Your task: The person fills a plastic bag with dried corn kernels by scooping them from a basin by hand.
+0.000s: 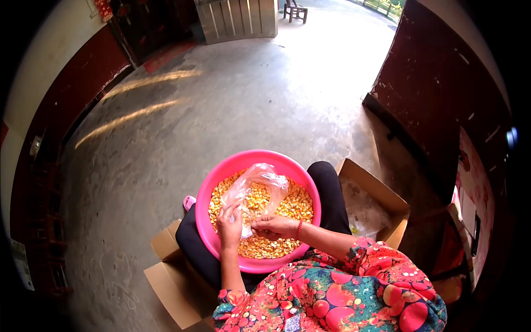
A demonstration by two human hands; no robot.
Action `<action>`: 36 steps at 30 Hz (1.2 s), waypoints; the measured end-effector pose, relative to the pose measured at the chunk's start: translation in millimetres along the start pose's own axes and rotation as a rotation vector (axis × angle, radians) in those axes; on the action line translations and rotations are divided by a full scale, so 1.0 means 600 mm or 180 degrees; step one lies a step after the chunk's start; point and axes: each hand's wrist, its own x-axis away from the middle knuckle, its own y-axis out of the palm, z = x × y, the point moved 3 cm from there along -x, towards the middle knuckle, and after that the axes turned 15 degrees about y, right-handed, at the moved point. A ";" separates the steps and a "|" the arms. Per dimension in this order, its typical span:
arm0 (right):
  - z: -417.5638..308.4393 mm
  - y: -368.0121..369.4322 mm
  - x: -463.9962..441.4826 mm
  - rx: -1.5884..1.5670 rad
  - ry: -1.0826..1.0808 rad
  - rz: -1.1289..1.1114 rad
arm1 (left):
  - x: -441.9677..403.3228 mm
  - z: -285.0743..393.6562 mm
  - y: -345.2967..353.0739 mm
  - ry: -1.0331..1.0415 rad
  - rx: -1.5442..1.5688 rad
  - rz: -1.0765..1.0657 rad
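A pink basin (202, 193) full of yellow-orange corn kernels (298, 205) rests between my knees. Over the kernels lies a clear plastic bag (243, 191), its mouth spread toward the far side of the basin. My left hand (229, 224) pinches the near left edge of the bag, fingers pointing away from me. At the bag's near right edge, my right hand (272, 226) is closed with the fingers curled; a red string bracelet circles that wrist. What sits between the right fingertips is partly hidden, though bag film shows beside them.
To my right stands an open cardboard box (368, 180) holding clear plastic bags (362, 207). Another open cardboard box (180, 290) is at my left. A small wooden stool (295, 11) stands far off near the bright doorway. A dark red wall (437, 83) runs along the right.
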 end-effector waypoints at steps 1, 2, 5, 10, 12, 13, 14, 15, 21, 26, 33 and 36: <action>-0.017 0.002 0.000 -0.0136 -0.0192 0.0116 | -0.001 0.002 0.000 -0.0051 0.0028 0.0004; -0.032 0.001 -0.001 -0.0269 -0.0386 0.0233 | -0.002 0.004 -0.001 -0.0098 0.0056 0.0011; -0.075 -0.013 -0.010 -0.0521 -0.0802 0.0550 | -0.006 0.013 -0.006 -0.0127 0.0141 -0.0019; -0.100 -0.060 -0.053 -0.0664 -0.1042 0.1123 | -0.005 0.003 -0.003 -0.0120 0.0061 0.0073; -0.105 -0.065 -0.060 -0.0790 -0.1583 0.1179 | -0.006 0.006 -0.004 -0.0099 0.0065 0.0103; -0.099 -0.097 -0.082 -0.0352 -0.1749 0.1138 | -0.009 0.011 -0.006 -0.0043 0.0058 0.0117; -0.100 -0.096 -0.085 -0.0353 -0.1747 0.1138 | -0.011 0.016 -0.008 0.0013 0.0050 0.0132; -0.103 -0.095 -0.086 0.0024 -0.1850 0.1539 | -0.013 0.019 -0.009 0.0011 0.0050 0.0131; -0.104 -0.041 -0.027 0.2356 -0.2324 0.2493 | -0.011 0.015 -0.006 0.0028 -0.0205 0.0155; -0.029 0.017 -0.002 0.3135 -0.1768 0.0776 | -0.010 0.014 -0.008 -0.0061 -0.0211 0.0178; 0.078 0.007 -0.031 0.5291 -0.2614 0.1633 | 0.003 -0.014 -0.002 -0.0007 -0.0267 0.0124; 0.085 0.003 -0.026 0.5458 -0.2650 0.1624 | -0.002 -0.002 -0.005 -0.0091 -0.0269 0.0125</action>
